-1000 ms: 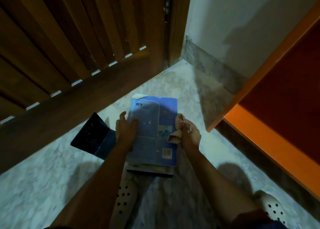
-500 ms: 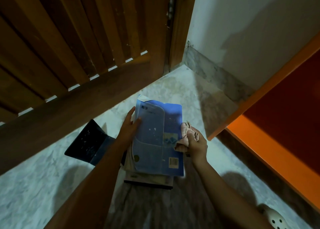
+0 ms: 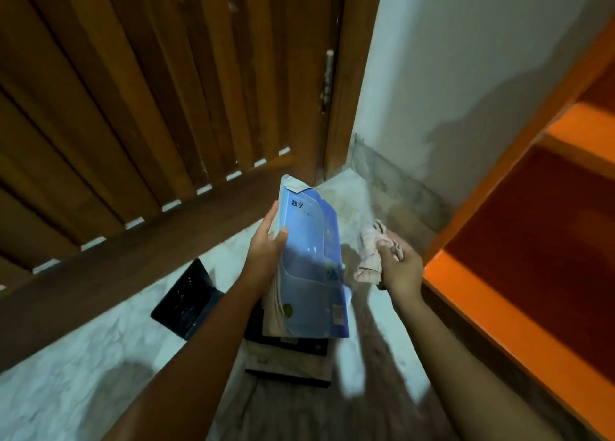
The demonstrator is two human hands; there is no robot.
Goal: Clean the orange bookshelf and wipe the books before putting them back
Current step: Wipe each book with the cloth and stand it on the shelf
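With thumb on the cover and fingers curled behind, the left hand (image 3: 266, 254) grips the blue book (image 3: 309, 264) tilted above the floor stack (image 3: 289, 357), the right hand (image 3: 399, 267) bunches the cloth (image 3: 369, 254) in curled fingers just beside it without touching, so wiping appears underway and reshelving into the orange bookshelf (image 3: 499, 324) remains.

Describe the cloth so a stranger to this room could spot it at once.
Find the orange bookshelf on the right; the right hand hangs just left of its lower shelf. The cloth is the crumpled pale pink rag gripped in that hand, the only soft thing beside the blue book the left hand holds.
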